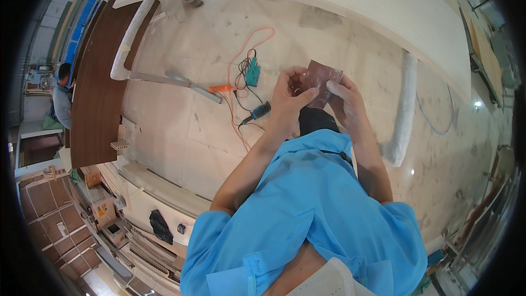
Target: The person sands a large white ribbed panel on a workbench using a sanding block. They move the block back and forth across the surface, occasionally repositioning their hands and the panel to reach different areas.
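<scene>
While a reddish-brown sheet of sandpaper [323, 81] is held up in front of the chest, its lower-left edge is pinched by the left hand [289, 97] and its right edge by the right hand [346, 100].

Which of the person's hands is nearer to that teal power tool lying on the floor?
Left. The left hand is just right of the teal power tool on the floor, with a small gap in the picture. The right hand is farther right, beyond the brown sandpaper sheet both hands grip.
</scene>
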Demonstrator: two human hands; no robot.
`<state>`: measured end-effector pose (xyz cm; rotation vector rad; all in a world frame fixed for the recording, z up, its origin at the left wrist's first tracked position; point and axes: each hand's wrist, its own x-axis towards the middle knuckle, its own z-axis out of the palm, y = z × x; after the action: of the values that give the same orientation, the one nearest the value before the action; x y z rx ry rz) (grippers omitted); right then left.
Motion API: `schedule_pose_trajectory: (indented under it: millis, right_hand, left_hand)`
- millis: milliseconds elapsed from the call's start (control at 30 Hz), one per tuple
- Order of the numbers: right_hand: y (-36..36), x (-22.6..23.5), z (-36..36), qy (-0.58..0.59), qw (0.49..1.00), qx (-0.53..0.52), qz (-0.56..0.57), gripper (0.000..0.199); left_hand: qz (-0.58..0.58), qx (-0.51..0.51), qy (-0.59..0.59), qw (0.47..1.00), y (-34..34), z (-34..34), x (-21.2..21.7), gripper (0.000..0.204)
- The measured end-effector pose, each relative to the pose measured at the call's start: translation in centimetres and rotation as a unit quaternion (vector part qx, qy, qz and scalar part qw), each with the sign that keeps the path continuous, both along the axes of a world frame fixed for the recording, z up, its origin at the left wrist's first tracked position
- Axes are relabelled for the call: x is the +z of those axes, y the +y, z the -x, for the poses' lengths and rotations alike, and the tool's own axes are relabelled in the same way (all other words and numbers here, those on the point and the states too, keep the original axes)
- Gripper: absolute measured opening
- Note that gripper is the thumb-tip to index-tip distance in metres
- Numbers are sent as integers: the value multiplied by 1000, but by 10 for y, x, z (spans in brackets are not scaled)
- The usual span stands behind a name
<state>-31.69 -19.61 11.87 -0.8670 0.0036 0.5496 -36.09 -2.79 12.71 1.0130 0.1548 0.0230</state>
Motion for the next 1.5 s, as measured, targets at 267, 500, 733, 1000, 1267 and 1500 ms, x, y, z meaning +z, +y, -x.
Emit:
schedule_pose_trajectory:
  millis: [267, 500, 733, 1000, 1267, 1500]
  right_hand:
    - [8, -4, -77, -17, 998, -19, -58, 33]
    - [-11, 1, -187, -58, 998, -1, -10, 30]
    - [-68, 0, -270, -17, 998, 18, -50, 27]
    - [-90, 2, -302, 17, 994, -44, -97, 24]
    - [-88, -16, -320, 42, 988, -144, -36, 22]
    - [-64, -19, -346, -56, 983, -141, 105, 13]
  left_hand:
    - [-73, 24, -2, 997, 6, -72, 9, 39]
    - [-129, -6, 39, 991, -24, -185, 25, 42]
    - [-56, -3, 25, 998, -60, -273, 17, 37]
    - [-29, -5, 61, 998, -92, -322, 6, 27]
    - [-43, -82, 76, 993, -83, -358, -6, 30]
    - [-35, -106, 99, 989, -68, -381, -9, 44]
